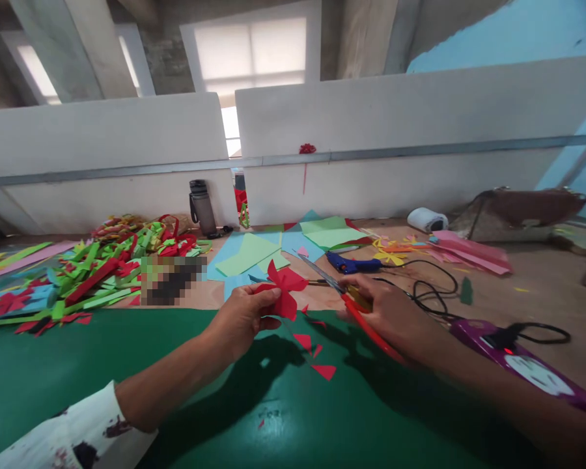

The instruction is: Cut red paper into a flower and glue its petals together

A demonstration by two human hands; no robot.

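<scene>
Pinching a red paper flower (287,301) goes the left fingers' (264,299) tight grip; right fingers (359,283) clasp scissors (359,316) at its three o'clock, red scraps (303,341) at five.

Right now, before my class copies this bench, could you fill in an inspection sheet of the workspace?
Surface: green surface in front, brown tabletop behind.
Job's things: red paper flower; scissors with a red handle.
Clutter: heaped paper strips at left; red offcuts on the green surface.
Hands: left hand pinches the flower; right hand grips the scissors.
Cables: black cable loops near the blue glue gun; black plug in purple power strip, red light lit.
Surroundings: white panels, bottle and brown bag behind.
</scene>
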